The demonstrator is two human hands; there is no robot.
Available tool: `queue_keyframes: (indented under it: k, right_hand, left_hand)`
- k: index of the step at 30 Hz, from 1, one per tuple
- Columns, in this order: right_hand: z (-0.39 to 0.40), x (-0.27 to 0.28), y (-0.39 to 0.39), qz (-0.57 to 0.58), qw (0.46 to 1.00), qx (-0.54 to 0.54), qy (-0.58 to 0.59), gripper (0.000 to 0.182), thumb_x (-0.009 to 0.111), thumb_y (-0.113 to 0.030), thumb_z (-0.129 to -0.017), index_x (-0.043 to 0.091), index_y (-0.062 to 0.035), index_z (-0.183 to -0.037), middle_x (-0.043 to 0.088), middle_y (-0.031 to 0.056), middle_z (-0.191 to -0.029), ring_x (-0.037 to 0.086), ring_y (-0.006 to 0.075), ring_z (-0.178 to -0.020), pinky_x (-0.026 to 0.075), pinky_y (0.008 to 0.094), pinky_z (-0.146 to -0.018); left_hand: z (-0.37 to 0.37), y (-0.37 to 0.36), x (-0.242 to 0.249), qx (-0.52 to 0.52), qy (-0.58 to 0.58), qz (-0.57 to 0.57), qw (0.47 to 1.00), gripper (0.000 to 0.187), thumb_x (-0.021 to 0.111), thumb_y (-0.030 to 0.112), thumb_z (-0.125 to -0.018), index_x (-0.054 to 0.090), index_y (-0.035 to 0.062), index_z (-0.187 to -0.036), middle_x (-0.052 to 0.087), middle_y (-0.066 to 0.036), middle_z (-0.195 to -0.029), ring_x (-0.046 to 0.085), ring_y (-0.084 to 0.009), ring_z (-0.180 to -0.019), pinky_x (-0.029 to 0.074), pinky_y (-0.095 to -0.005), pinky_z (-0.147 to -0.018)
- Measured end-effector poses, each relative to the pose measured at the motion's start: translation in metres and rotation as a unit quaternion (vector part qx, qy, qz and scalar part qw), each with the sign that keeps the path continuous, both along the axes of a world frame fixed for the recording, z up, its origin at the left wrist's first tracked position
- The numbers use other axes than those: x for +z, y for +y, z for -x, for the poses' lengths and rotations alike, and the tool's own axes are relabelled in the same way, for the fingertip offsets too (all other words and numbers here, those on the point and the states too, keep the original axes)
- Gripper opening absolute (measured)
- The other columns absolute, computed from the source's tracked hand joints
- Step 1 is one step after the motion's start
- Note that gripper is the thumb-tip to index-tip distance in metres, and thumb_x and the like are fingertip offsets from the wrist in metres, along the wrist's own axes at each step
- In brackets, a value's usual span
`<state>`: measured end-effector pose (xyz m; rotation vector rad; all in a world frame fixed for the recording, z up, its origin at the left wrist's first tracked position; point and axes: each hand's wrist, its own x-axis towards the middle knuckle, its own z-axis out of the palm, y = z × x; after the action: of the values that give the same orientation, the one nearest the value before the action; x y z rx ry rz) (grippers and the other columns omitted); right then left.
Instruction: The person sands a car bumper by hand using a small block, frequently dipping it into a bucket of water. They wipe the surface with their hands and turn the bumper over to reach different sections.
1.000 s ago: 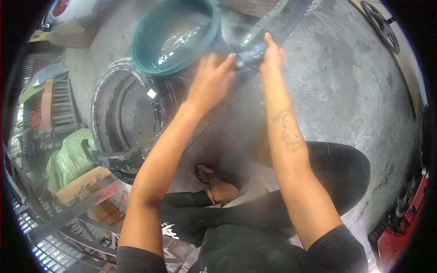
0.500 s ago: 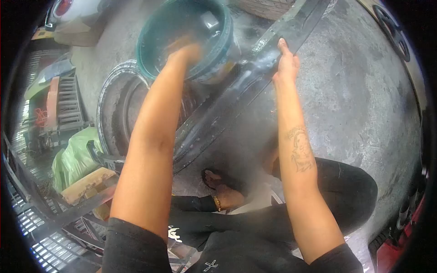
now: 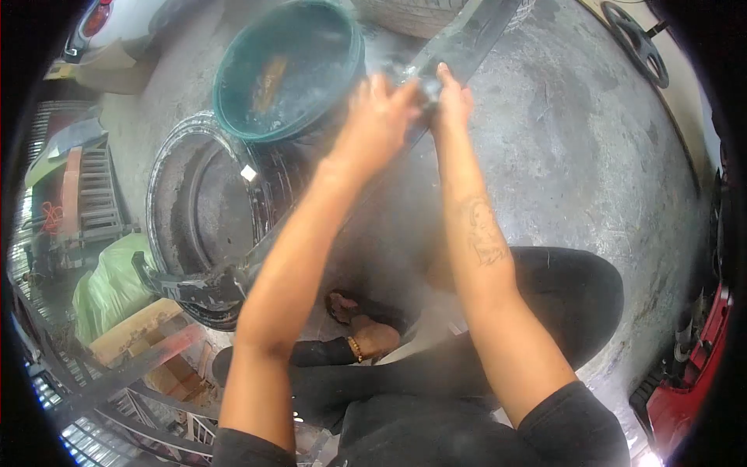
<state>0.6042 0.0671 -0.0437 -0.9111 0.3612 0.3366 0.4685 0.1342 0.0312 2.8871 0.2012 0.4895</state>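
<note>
The concrete floor (image 3: 560,163) spreads under everything, and the person sits low over it, seemingly so that both arms can reach the work. The long dark strip (image 3: 467,43) runs aslant from the top of the view, in front of the person, and passes beneath the left forearm toward the lower left. Its lower part seems to lie over the black wheel (image 3: 177,183), which probably serves as a prop that lifts it off the ground; the arm hides the exact contact. Just beyond the strip, left of the hands, stands a green tub (image 3: 354,62) with what looks like water inside, likely set there to be within easy reach of the left arm.

The right hand (image 3: 453,105) grips the strip's near edge, thumb on top and fingers mostly out of sight, apparently to steady it. The left hand (image 3: 380,113) is bent and blurred at the strip, just beside the right; whether it holds anything I cannot tell. A brown patch (image 3: 270,82) shows in the tub, its nature unclear. Smallest is a white tag (image 3: 248,173) on the wheel.
</note>
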Motion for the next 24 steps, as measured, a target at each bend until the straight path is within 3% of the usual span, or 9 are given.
queue_keyframes:
  k: [2,8,10,12,13,15,19,21,24]
  right_hand:
    - [-0.007,-0.023,0.0,0.046,0.998,-0.003,-0.043,0.054,0.085,-0.02,-0.091,0.061,0.0034,-0.133,0.069,0.017,-0.125,0.068,0.0317,-0.108,0.055,0.0486,-0.096]
    - [-0.004,-0.025,0.008,0.005,0.999,-0.016,-0.041,0.048,0.083,-0.021,-0.093,0.065,0.0056,-0.129,0.07,0.0178,-0.124,0.066,0.0299,-0.112,0.053,0.047,-0.1]
    - [-0.008,-0.027,0.01,0.045,0.999,-0.008,-0.012,0.046,0.081,-0.019,-0.095,0.065,0.0076,-0.128,0.07,0.0186,-0.125,0.067,0.0308,-0.113,0.054,0.0489,-0.099]
    - [-0.011,-0.039,0.009,-0.015,1.0,0.004,-0.008,0.045,0.081,-0.018,-0.095,0.065,0.0095,-0.127,0.07,0.0187,-0.124,0.069,0.0313,-0.111,0.057,0.049,-0.095]
    - [-0.01,-0.037,0.007,-0.013,1.0,0.009,-0.01,0.045,0.081,-0.018,-0.095,0.065,0.0095,-0.127,0.07,0.0187,-0.124,0.069,0.0313,-0.111,0.057,0.049,-0.095]
    - [-0.013,-0.029,0.005,-0.021,1.0,-0.004,0.009,0.036,0.08,-0.01,-0.094,0.067,-0.0027,-0.127,0.074,0.0084,-0.117,0.07,0.0222,-0.098,0.058,0.0389,-0.086]
    - [-0.018,-0.032,0.003,-0.047,0.998,0.033,0.02,0.036,0.078,-0.009,-0.094,0.067,-0.0025,-0.128,0.074,0.0091,-0.116,0.07,0.0222,-0.098,0.059,0.0384,-0.085]
    - [-0.012,-0.028,0.004,-0.034,0.999,0.023,0.022,0.041,0.077,-0.008,-0.095,0.065,-0.0029,-0.133,0.073,0.0103,-0.12,0.07,0.0243,-0.104,0.059,0.0416,-0.089]
    - [-0.016,-0.05,0.013,0.024,1.0,-0.007,-0.014,0.048,0.079,-0.01,-0.094,0.063,-0.0032,-0.139,0.072,0.0115,-0.125,0.069,0.027,-0.11,0.058,0.0453,-0.093]
  left_hand:
    - [0.039,-0.018,-0.018,-0.008,-0.022,-0.045,0.999,0.053,0.072,0.014,-0.098,0.061,0.0111,-0.15,0.059,-0.023,-0.117,0.058,-0.0397,-0.103,0.049,-0.05,-0.092]
    - [0.213,-0.003,0.007,0.016,0.101,0.009,0.995,0.065,0.073,0.004,-0.091,0.058,0.0107,-0.155,0.062,-0.021,-0.119,0.06,-0.0385,-0.105,0.048,-0.0485,-0.097]
    - [0.166,0.002,0.003,-0.019,0.067,0.022,0.997,0.063,0.073,0.006,-0.093,0.058,0.0104,-0.154,0.06,-0.024,-0.121,0.059,-0.0405,-0.106,0.048,-0.0487,-0.097]
    - [0.076,0.0,-0.008,-0.036,-0.014,-0.005,0.999,0.055,0.071,0.011,-0.098,0.06,0.0106,-0.152,0.058,-0.026,-0.122,0.059,-0.0426,-0.106,0.049,-0.0495,-0.096]
    - [0.037,-0.001,-0.018,0.01,0.025,0.026,0.999,0.05,0.069,0.015,-0.1,0.061,0.0098,-0.149,0.058,-0.025,-0.12,0.058,-0.0435,-0.106,0.049,-0.0509,-0.095]
    - [0.006,0.0,-0.017,0.015,-0.007,0.024,1.0,0.048,0.069,0.016,-0.1,0.062,0.0091,-0.148,0.058,-0.025,-0.118,0.058,-0.0435,-0.106,0.049,-0.0512,-0.094]
    - [0.108,-0.006,-0.015,0.015,-0.027,-0.002,1.0,0.057,0.073,0.01,-0.095,0.061,0.0096,-0.151,0.06,-0.023,-0.117,0.059,-0.0397,-0.104,0.049,-0.0484,-0.093]
    - [0.182,-0.014,0.0,0.054,0.052,0.038,0.996,0.065,0.075,0.004,-0.091,0.059,0.0089,-0.154,0.061,-0.021,-0.12,0.059,-0.0373,-0.102,0.049,-0.0474,-0.094]
    - [0.168,-0.009,-0.003,0.043,0.05,0.047,0.997,0.064,0.074,0.003,-0.091,0.059,0.0088,-0.153,0.063,-0.021,-0.118,0.061,-0.0382,-0.102,0.049,-0.0486,-0.095]
